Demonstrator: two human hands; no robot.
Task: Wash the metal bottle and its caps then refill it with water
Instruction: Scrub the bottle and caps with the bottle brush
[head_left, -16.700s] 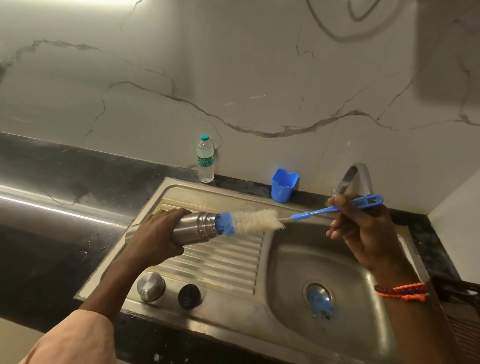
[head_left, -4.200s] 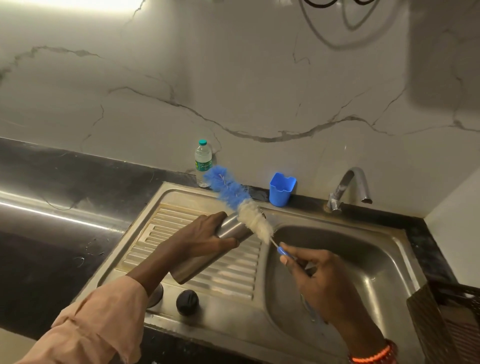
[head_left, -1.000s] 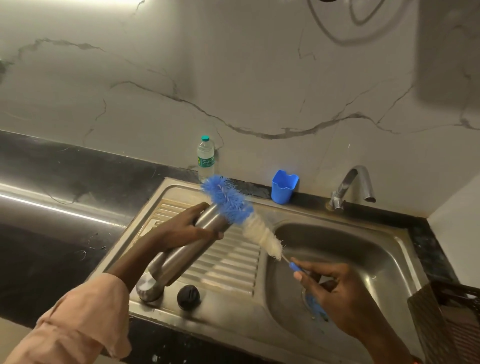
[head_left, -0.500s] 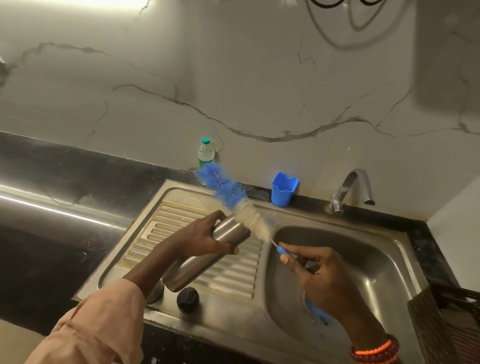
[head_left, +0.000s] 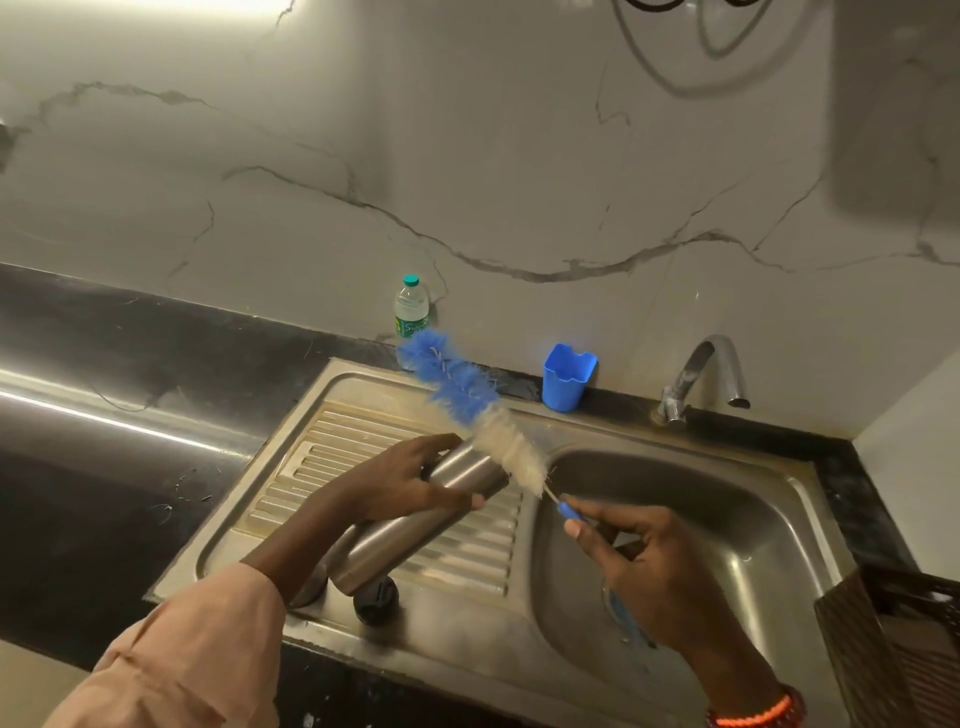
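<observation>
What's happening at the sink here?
A person is washing a metal bottle over the sink's draining board. The left hand grips the bottle, tilted, and the right hand holds a blue and white bottle brush by its handle, bristles against the bottle's outside. A black cap sits on the sink's front edge. The tap shows no water running.

Blue-and-white bottle brush (head_left: 470, 410), silver metal bottle (head_left: 415, 525), black cap (head_left: 375, 603), blue cup (head_left: 568, 376), grey-veined white wall (head_left: 467, 156).
</observation>
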